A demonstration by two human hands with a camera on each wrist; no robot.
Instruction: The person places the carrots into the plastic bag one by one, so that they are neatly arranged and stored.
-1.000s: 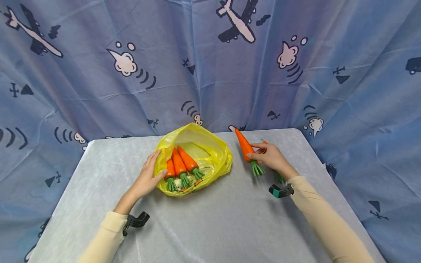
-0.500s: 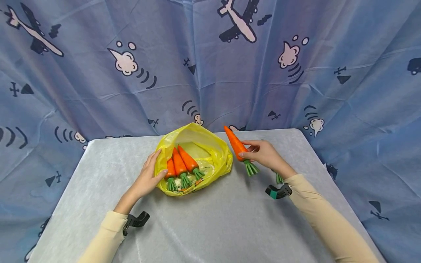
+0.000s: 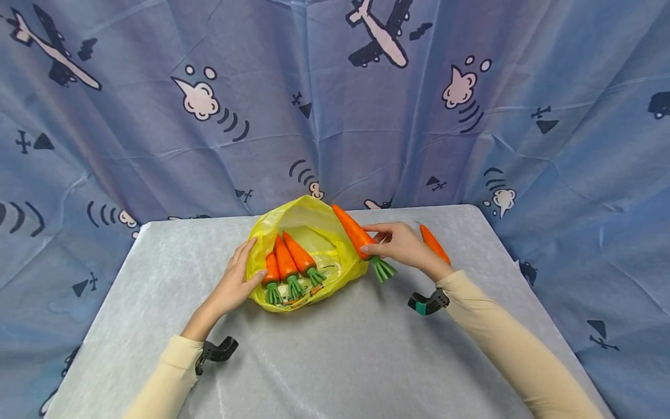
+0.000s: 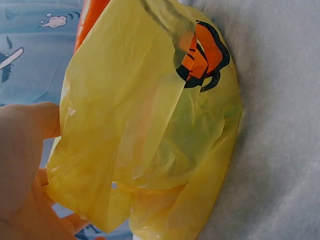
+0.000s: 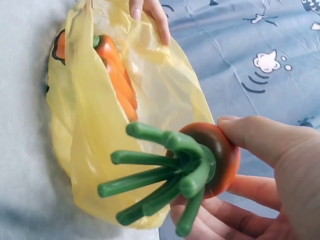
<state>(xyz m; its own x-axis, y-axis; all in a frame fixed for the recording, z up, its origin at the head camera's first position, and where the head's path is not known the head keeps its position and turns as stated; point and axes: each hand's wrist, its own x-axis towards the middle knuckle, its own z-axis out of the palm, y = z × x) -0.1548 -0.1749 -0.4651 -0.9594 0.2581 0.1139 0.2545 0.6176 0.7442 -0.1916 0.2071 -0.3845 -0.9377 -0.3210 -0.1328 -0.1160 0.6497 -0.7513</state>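
A yellow plastic bag (image 3: 342,256) lies with its mouth facing me. Inside rest three orange carrots (image 3: 285,259) with green stubby tops, side by side toward the left. My left hand (image 3: 234,282) holds the bag's left rim, and its thumb and fingers (image 4: 47,120) show at the plastic edge in the left wrist view. Between thumb and fingers my right hand (image 3: 403,244) grips another carrot (image 3: 350,230) near its leafy end. That carrot's tip points up and left, overlapping the bag's right rim in the head view. Its green stalks (image 5: 160,175) fill the middle of the right wrist view.
One more carrot (image 3: 434,243) lies on the table behind my right wrist, partly hidden by it. A grey-white cloth covers the table (image 3: 335,361). Behind the far edge hangs a blue curtain (image 3: 272,116) printed with planes.
My right hand has carried its carrot leftward from the table's right side to the bag's right rim. The carrot behind it has come into fuller view. My left hand and the bag stay put.
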